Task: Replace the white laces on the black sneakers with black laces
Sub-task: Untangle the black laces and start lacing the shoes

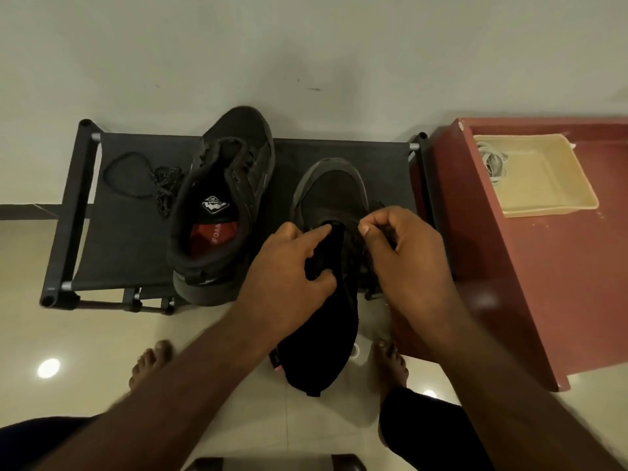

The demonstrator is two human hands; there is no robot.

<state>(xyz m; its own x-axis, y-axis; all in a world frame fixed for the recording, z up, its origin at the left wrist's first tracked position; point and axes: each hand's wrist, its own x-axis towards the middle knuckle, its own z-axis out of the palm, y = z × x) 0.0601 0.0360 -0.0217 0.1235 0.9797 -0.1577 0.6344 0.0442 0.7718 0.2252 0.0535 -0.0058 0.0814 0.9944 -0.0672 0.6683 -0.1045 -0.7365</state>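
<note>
Apparently halfway: white laces [492, 161] off, in tray [550, 205] far right. Right hand [401, 253] pinches black lace [356, 248] at right sneaker [329, 192]; left hand [289, 266] grips its tongue. Left sneaker [231, 164] seemingly unlaced, spare lace [136, 178] far left.

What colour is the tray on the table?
The tray is pale yellow; the head view shows it best.
</note>
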